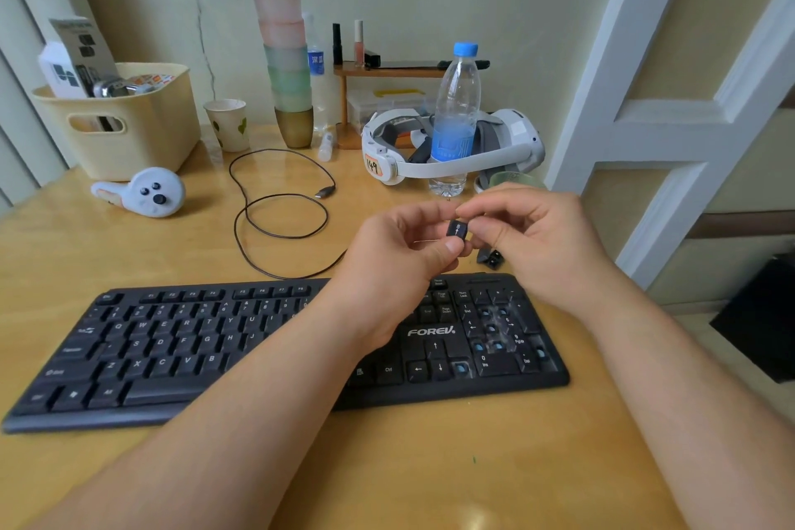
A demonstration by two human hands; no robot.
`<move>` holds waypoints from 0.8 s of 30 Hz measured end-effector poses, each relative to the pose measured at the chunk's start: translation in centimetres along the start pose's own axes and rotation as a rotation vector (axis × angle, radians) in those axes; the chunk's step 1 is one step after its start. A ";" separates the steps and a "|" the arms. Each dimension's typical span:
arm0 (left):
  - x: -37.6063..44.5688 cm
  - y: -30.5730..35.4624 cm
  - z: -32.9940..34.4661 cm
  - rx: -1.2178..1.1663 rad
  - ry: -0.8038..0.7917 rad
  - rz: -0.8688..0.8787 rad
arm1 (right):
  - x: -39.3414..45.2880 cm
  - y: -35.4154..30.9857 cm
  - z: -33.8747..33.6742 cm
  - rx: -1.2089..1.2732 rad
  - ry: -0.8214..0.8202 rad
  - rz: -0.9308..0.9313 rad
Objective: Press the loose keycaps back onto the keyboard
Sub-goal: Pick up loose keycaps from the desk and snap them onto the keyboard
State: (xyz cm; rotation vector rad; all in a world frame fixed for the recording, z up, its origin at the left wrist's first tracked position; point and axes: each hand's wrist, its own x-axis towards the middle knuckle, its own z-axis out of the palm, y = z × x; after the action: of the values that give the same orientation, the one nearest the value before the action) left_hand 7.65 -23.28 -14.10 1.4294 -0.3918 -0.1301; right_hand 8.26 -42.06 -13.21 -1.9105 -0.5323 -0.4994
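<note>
Holes with blue dots still show on the keyboard (275,340) at its 3 o'clock end, so most keys are not back yet. Left hand (400,254) and right hand (529,237) pinch one keycap (457,228) together above it; another keycap (490,257) lies on the worktop (129,254) at 12 o'clock from those holes.

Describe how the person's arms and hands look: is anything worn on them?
Both forearms are bare as far as the picture shows; no sleeve is visible. The left hand and the right hand wear no gloves, and no ring, watch or bracelet shows. The nails that show look short and unpainted.
</note>
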 end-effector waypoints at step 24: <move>0.1 -0.5 -0.5 0.160 0.082 0.039 | -0.1 0.0 -1.2 -0.109 -0.141 0.071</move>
State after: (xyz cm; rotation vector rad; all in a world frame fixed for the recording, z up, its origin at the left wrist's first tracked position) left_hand 8.03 -22.94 -14.65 1.5785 -0.3681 -0.0084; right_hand 8.09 -43.17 -12.80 -2.0726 -0.5350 -0.3555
